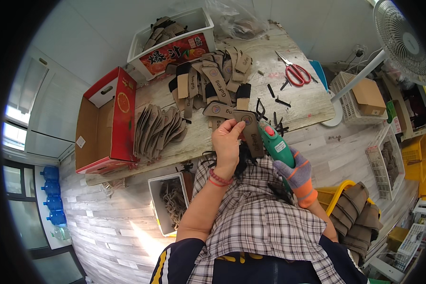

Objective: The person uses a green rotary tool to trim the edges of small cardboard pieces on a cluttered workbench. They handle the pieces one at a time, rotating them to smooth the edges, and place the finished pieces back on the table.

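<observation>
My bare left hand [227, 142] pinches a brown fabric strap piece [247, 127] with a round printed emblem, at the table's front edge. My right hand [297, 175], in a grey and orange glove, is wrapped round a green handheld power tool [278, 146] with a red part near its head. The tool's head is close beside the piece's right edge; whether they touch I cannot tell. Past my hands lies a loose pile of similar strap pieces [217, 83], some with black ends. A neater stack of pieces [156, 128] stands to the left.
Red-handled scissors [296, 73] and black scraps [282, 102] lie on the worn table [312, 106]. At left stands a red carton [124, 113]; behind, a white bin [171, 47] of pieces. Below are a scrap box [155, 201] and a yellow basket [333, 195]. A fan [407, 45] stands right.
</observation>
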`<state>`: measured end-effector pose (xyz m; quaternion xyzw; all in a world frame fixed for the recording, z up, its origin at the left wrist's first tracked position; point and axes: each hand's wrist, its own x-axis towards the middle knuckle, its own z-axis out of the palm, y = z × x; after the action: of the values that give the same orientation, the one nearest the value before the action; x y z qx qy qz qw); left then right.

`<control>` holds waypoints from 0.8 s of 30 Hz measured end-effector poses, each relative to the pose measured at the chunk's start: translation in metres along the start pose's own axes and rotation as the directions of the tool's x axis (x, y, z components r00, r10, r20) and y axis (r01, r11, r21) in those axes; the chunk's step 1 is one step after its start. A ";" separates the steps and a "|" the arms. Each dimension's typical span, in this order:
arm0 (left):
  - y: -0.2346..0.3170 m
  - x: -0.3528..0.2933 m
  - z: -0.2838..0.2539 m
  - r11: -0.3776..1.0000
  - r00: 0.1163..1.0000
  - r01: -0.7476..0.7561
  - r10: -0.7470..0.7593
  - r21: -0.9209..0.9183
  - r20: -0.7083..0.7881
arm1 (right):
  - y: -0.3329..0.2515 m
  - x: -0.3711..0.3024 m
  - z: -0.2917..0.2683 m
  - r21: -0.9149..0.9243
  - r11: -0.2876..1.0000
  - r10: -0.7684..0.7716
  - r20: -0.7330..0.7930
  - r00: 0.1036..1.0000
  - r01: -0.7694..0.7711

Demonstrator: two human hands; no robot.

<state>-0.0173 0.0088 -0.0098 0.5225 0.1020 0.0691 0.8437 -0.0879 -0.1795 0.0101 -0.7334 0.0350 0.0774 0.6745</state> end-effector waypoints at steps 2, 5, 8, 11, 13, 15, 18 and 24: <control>0.002 0.000 -0.002 0.999 0.999 -0.004 0.003 0.033 0.032 | -0.001 0.000 0.000 0.020 1.000 0.014 0.004 1.000 -0.014; 0.009 0.000 -0.002 0.994 0.997 -0.035 0.029 0.102 0.065 | -0.003 0.000 0.000 0.081 0.996 0.038 0.012 0.999 -0.039; 0.013 0.005 -0.004 0.978 0.992 -0.113 0.101 0.178 0.075 | -0.003 0.000 -0.001 0.048 0.998 0.038 0.021 0.999 -0.039; 0.011 0.012 -0.010 0.915 0.966 -0.258 0.232 0.309 0.118 | -0.001 -0.001 -0.002 0.000 1.000 0.028 0.022 0.999 -0.028; 0.024 0.011 -0.007 0.836 0.938 -0.345 0.292 0.427 0.185 | 0.001 0.000 -0.003 -0.013 1.000 0.005 0.025 1.000 -0.004; 0.029 0.011 -0.005 0.786 0.919 -0.394 0.330 0.476 0.216 | 0.001 0.000 -0.003 -0.034 0.999 -0.017 0.027 0.999 0.018; 0.035 0.009 -0.002 0.732 0.906 -0.423 0.343 0.535 0.248 | 0.000 0.001 -0.002 -0.048 0.998 -0.029 0.026 0.999 0.030; 0.036 0.006 -0.003 0.688 0.894 -0.447 0.321 0.572 0.312 | -0.005 0.002 -0.001 -0.029 1.000 -0.011 0.023 1.000 0.011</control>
<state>-0.0127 0.0289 0.0207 0.7877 -0.0725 0.1574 0.5912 -0.0855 -0.1802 0.0153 -0.7424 0.0220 0.0826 0.6645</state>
